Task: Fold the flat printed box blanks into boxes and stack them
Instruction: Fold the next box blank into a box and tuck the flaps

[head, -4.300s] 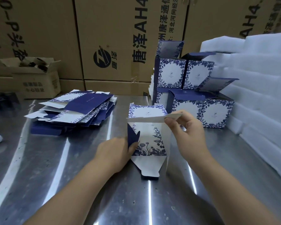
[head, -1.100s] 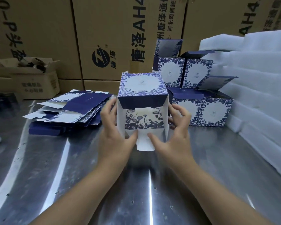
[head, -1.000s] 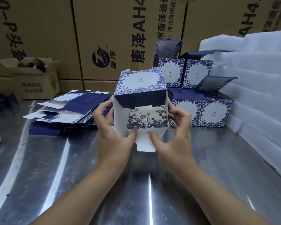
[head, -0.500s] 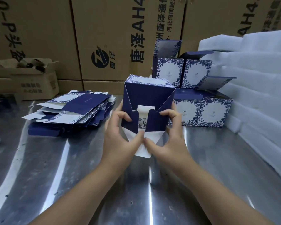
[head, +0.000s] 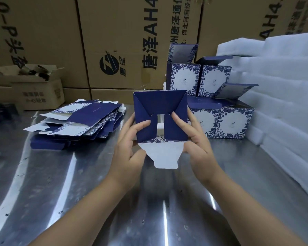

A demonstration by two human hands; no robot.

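Steel table (head: pixel 78 183): finished boxes (head: pixel 233 121) stacked behind, blanks pile (head: pixel 82 119) waiting; left hand (head: pixel 130 148) and right hand (head: pixel 196 142) grip box (head: pixel 160 105); side flaps (head: pixel 174 128) in, white flap (head: pixel 163 155) not yet tucked.

You've opened the blue-and-white floral printed cardboard box (head: pixel 160 105) from a flat blank, raised it and tipped its bottom toward you; your left hand (head: pixel 130 153) and right hand (head: pixel 197 148) have since pressed the navy side flaps (head: pixel 174 128) flat inward

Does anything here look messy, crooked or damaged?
The pile of flat blanks at left is splayed, sheets jutting at different angles. Nothing looks torn; the folded boxes stand squarely stacked.
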